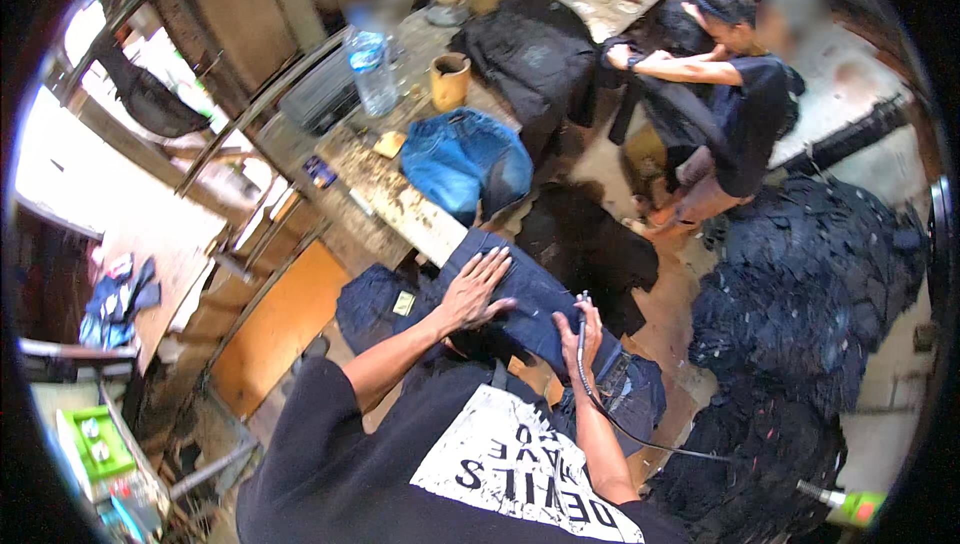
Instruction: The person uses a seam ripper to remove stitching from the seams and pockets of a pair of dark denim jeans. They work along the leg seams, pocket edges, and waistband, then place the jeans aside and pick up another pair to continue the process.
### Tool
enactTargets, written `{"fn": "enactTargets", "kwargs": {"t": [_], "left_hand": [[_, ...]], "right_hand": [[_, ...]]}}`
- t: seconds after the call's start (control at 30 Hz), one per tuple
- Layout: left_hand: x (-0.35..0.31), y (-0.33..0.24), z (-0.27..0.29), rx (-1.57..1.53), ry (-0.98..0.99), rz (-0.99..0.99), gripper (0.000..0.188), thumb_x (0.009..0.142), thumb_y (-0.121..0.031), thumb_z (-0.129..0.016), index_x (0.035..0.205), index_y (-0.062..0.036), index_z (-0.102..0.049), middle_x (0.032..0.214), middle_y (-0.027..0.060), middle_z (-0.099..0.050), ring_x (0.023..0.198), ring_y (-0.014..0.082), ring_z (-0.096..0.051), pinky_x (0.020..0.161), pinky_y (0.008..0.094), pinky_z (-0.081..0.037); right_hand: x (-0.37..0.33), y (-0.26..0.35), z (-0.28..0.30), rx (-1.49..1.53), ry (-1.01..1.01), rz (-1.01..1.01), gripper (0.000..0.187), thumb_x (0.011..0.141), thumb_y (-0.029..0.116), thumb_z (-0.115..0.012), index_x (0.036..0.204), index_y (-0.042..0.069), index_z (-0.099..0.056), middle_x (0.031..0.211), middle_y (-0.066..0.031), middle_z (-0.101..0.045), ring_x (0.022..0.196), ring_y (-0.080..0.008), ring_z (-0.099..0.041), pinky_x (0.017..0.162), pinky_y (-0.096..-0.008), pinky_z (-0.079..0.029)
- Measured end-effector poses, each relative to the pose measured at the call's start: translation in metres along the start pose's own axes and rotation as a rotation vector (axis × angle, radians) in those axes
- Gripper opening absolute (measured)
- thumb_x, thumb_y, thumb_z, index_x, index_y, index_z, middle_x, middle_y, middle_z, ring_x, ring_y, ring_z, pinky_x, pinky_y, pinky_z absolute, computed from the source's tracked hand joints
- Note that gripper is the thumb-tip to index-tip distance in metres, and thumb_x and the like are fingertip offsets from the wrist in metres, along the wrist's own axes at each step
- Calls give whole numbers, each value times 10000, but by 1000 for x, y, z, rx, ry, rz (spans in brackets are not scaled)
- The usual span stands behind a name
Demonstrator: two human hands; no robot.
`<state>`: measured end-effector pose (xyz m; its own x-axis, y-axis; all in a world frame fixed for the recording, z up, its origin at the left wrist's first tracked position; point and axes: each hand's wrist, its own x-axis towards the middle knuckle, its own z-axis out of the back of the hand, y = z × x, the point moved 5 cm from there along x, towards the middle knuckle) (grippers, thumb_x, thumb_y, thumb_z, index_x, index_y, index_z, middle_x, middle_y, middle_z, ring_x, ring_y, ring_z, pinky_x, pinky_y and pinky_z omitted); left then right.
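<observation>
Fingers of the left hand (472, 294) spread wide and released, gripping nothing, palm down on the far left stretch of a length of dark blue denim (535, 319). Fingers of the right hand (590, 336) wrapped around a thin, pen-like tool (583, 314), held upright in the view with tip away from the body, and with a dark hose (660, 447) trailing off to the lower right. Between the two hands, the denim: directly beneath the left palm, just to the left of the right hand, long axis slanting from far left to near right, roughly in line with the pale board (435, 231) at the edge of the tabletop (408, 124). Closest to the near right end, the right hand, with the tool along that side of the cloth; closest to the far left end, the left. Contact between tip and denim hard to tell from this overhead angle. Just beyond the left hand, lighter blue jeans (465, 159) in a heap; farther off, a tan cup (450, 86).
</observation>
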<state>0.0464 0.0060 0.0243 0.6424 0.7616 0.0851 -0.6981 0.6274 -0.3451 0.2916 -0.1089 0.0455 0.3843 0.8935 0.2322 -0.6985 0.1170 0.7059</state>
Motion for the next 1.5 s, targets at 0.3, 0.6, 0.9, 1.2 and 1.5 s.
{"fn": "enactTargets", "kwargs": {"t": [0.3, 0.6, 0.9, 1.2, 1.5], "left_hand": [[20, -46, -18, 103, -114, 218, 1038, 1014, -751, -477, 1688, 16, -285, 1797, 187, -210, 1680, 337, -137, 1341, 602, -27], [-5, 12, 19, -244, -329, 154, 568, 1006, -327, -721, 1498, -79, -585, 1599, 176, -536, 1507, 364, -470, 1248, 524, -355], [54, 288, 120, -189, -513, 755, 438, 868, -291, -798, 1223, -48, -718, 1165, 263, -748, 1144, 421, -699, 977, 517, -558], [104, 376, 101, 144, -134, 848, 900, 831, -580, -836, 1499, -60, -530, 1478, 223, -635, 1415, 480, -512, 1172, 575, -406], [97, 428, 94, 110, -131, 927, 1007, 682, -422, -974, 1432, -35, -424, 1144, 246, -779, 1115, 431, -737, 1048, 509, -534]], "right_hand": [[3, -15, 5, 55, -61, 19, 362, 917, 219, -843, 1192, 42, -689, 1276, -183, -743, 1203, -420, -665, 1090, -512, -481], [10, -13, 9, 194, -96, -76, 297, 1048, 269, -696, 1194, 11, -689, 1209, -234, -772, 1160, -446, -721, 1013, -498, -542], [10, -9, 1, 112, -197, -151, 254, 1032, 211, -714, 1190, 12, -700, 1172, -202, -782, 1105, -400, -753, 967, -478, -567], [11, -1, 3, -77, -304, -197, 281, 948, 267, -795, 1114, 52, -725, 1040, -172, -764, 1010, -405, -736, 916, -490, -566], [9, -2, -3, -160, -293, -155, 301, 953, 266, -796, 1144, 39, -741, 1132, -183, -771, 1074, -403, -724, 959, -505, -571]]}}
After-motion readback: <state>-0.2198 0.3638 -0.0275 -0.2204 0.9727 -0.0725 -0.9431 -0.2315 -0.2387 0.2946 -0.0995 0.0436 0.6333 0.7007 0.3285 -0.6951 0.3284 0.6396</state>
